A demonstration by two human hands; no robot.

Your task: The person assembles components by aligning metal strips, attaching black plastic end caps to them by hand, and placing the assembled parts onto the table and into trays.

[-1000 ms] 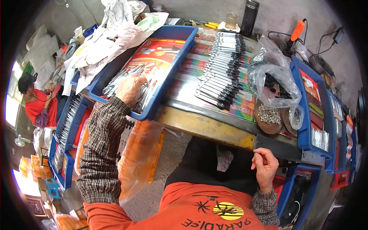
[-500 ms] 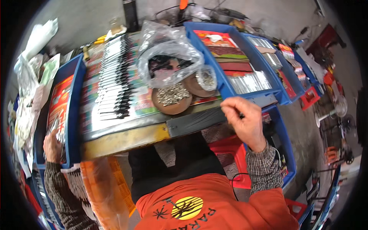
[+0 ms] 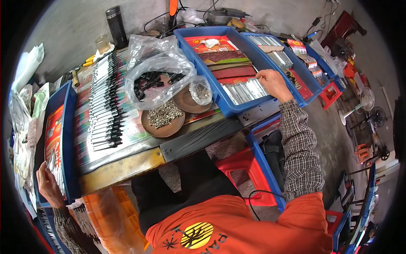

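My right hand [image 3: 275, 85] reaches into a blue tray [image 3: 224, 105] at the right of the bench. Its curled fingertips meet the end of the row of silver metal strips [image 3: 245, 91], pinching at a strip. At the far left, my left hand [image 3: 49, 187] rests by the outer wall of another blue tray [image 3: 67, 127], beside thin silver metal pieces [image 3: 56, 173]; its fingers look loosely apart, with nothing visible in them. Between the hands lies a long row of silver-and-black pieces [image 3: 103, 101]. A brown dish [image 3: 169, 132] bears small metal parts [image 3: 164, 114].
A clear plastic bag [image 3: 139, 51] holding black parts stands behind the dishes, beside a small bag of metal bits [image 3: 200, 91]. More blue trays [image 3: 311, 95] line the right. A red stool [image 3: 253, 180] and a blue bin [image 3: 275, 194] stand below the bench. A dark bottle [image 3: 116, 27] stands at the back.
My right hand has moved from the bench's front edge up and away to the metal strips in the right tray. My left hand has shifted off the metal pieces toward the tray's outer side. The view has turned rightward.
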